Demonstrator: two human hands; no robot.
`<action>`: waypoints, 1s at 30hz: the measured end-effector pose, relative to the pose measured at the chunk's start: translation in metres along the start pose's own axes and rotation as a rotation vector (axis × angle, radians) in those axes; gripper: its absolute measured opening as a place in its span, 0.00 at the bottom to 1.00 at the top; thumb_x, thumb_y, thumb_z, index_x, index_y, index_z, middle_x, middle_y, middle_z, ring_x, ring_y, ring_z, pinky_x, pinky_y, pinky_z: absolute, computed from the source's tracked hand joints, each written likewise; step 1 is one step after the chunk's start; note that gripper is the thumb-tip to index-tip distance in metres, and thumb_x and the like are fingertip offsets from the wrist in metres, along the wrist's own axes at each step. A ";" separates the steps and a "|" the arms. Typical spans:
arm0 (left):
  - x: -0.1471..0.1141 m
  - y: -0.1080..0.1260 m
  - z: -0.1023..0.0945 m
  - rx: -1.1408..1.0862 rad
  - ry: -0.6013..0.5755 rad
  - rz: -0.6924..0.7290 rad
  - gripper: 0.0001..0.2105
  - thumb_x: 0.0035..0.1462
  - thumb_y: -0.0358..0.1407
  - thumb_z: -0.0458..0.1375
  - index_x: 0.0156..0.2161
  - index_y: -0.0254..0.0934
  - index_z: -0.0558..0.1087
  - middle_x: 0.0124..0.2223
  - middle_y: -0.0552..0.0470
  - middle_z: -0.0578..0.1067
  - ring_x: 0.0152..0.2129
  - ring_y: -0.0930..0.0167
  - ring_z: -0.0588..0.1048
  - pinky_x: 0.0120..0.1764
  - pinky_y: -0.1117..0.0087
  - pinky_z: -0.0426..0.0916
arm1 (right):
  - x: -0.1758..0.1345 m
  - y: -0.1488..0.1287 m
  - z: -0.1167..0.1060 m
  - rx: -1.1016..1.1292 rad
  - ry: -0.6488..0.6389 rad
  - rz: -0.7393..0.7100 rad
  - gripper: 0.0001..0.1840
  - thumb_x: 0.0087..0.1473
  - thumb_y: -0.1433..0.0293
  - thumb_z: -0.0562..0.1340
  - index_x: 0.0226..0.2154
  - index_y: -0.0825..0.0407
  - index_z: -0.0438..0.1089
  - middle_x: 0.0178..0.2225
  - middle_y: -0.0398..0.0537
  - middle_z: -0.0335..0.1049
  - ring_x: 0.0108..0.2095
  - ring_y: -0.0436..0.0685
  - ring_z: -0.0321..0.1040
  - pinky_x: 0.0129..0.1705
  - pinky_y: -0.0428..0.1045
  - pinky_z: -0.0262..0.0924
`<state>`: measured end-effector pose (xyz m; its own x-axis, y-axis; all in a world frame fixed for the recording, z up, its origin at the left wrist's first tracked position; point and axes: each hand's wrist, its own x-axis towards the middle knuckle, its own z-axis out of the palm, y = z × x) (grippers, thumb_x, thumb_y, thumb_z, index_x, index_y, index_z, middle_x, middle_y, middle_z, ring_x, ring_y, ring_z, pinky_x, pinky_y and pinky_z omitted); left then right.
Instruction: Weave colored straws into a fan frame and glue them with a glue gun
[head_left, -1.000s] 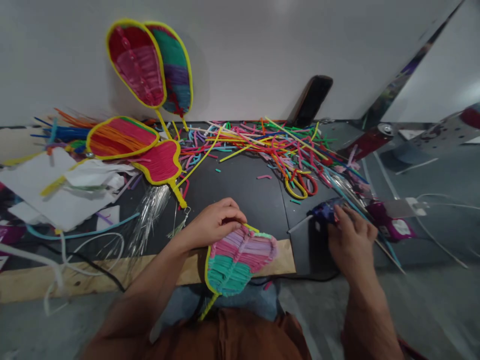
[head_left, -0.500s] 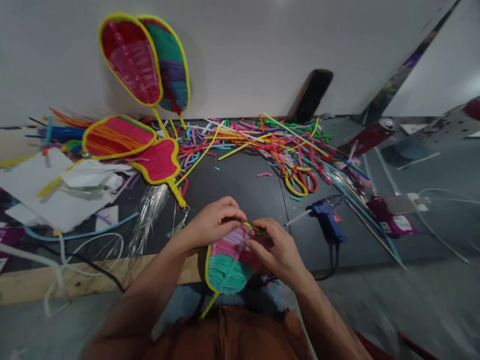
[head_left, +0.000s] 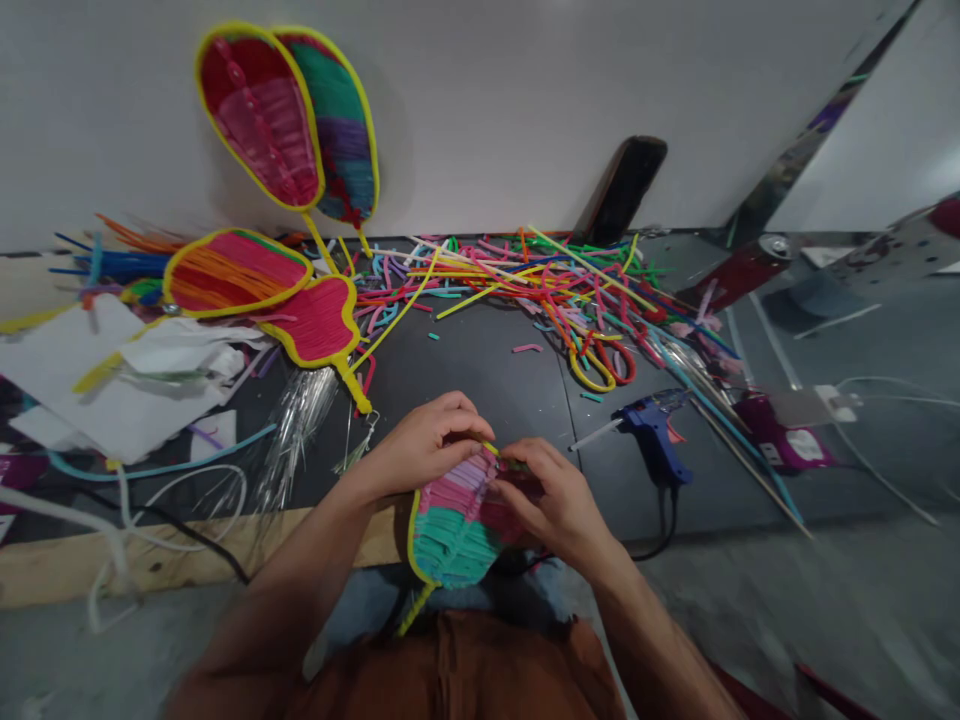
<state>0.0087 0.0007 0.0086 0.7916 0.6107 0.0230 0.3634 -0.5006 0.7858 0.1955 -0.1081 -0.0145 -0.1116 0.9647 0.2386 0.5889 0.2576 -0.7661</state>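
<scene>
At the table's front edge lies a paddle-shaped pipe-cleaner fan (head_left: 454, 540), teal, pink and lilac inside a yellow fuzzy rim, its yellow handle pointing toward my body. My left hand (head_left: 439, 445) is closed on its far left rim, thumb against the lilac part. From the right, my right hand (head_left: 544, 490) pinches the far rim with thumb and forefinger, close to the left fingertips. Part of the fan's right side is hidden under that hand. Whether a small separate piece sits between the right fingertips, I cannot tell.
Loose pipe cleaners (head_left: 487, 275) are heaped along the wall. Finished-looking fans (head_left: 259, 120) stand and lie at left. A blue glue gun (head_left: 656, 435) lies right, near scissors (head_left: 604, 362). A phone (head_left: 626, 190) leans on the wall; a can (head_left: 742, 275) stands beyond. White paper (head_left: 82, 370) lies left.
My right fingertips have shifted slightly along the fan's far rim. The left hand keeps its hold, and the fan has barely moved.
</scene>
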 end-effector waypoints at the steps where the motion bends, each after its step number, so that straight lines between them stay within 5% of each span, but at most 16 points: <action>1: 0.000 0.000 0.000 0.001 0.003 -0.002 0.09 0.58 0.29 0.55 0.41 0.39 0.75 0.39 0.53 0.70 0.39 0.72 0.71 0.44 0.71 0.65 | 0.001 0.000 0.000 -0.002 -0.007 -0.005 0.09 0.55 0.72 0.63 0.40 0.49 0.67 0.37 0.49 0.72 0.40 0.57 0.69 0.42 0.52 0.67; 10: -0.001 0.004 0.000 -0.094 0.049 -0.109 0.13 0.54 0.31 0.58 0.46 0.40 0.73 0.42 0.52 0.71 0.40 0.70 0.72 0.43 0.70 0.68 | -0.001 0.005 0.004 -0.027 -0.010 -0.018 0.05 0.58 0.71 0.59 0.39 0.49 0.66 0.34 0.48 0.73 0.36 0.55 0.71 0.38 0.49 0.67; 16: -0.002 -0.001 0.001 -0.685 0.166 -0.302 0.36 0.48 0.39 0.65 0.61 0.42 0.56 0.55 0.43 0.65 0.29 0.76 0.75 0.31 0.73 0.71 | -0.002 0.008 -0.006 -0.037 0.117 -0.022 0.04 0.60 0.71 0.58 0.39 0.49 0.66 0.35 0.47 0.73 0.36 0.54 0.71 0.39 0.48 0.66; 21: -0.017 0.003 0.009 -0.915 0.217 -0.402 0.47 0.42 0.39 0.70 0.64 0.41 0.50 0.54 0.39 0.70 0.46 0.62 0.74 0.45 0.64 0.71 | -0.003 0.008 -0.016 -0.059 0.207 -0.023 0.04 0.60 0.71 0.58 0.38 0.48 0.67 0.34 0.46 0.74 0.35 0.54 0.72 0.38 0.48 0.66; 26: -0.059 0.008 0.032 -1.130 -0.052 -0.432 0.39 0.42 0.43 0.71 0.58 0.38 0.62 0.48 0.41 0.76 0.43 0.59 0.77 0.46 0.57 0.71 | -0.003 0.008 -0.020 -0.038 0.308 -0.032 0.04 0.59 0.72 0.59 0.38 0.48 0.67 0.34 0.46 0.74 0.35 0.53 0.71 0.39 0.48 0.66; 30: -0.084 0.009 0.045 -0.778 -0.020 -0.483 0.28 0.48 0.41 0.68 0.54 0.38 0.67 0.50 0.46 0.76 0.47 0.62 0.74 0.51 0.61 0.68 | -0.001 0.004 -0.022 0.002 0.350 -0.127 0.06 0.59 0.73 0.59 0.39 0.49 0.67 0.34 0.46 0.74 0.35 0.52 0.71 0.38 0.47 0.66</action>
<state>-0.0322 -0.0826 -0.0145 0.6506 0.6316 -0.4218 0.2300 0.3654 0.9020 0.2159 -0.1094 -0.0047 0.0972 0.8481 0.5209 0.5864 0.3741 -0.7185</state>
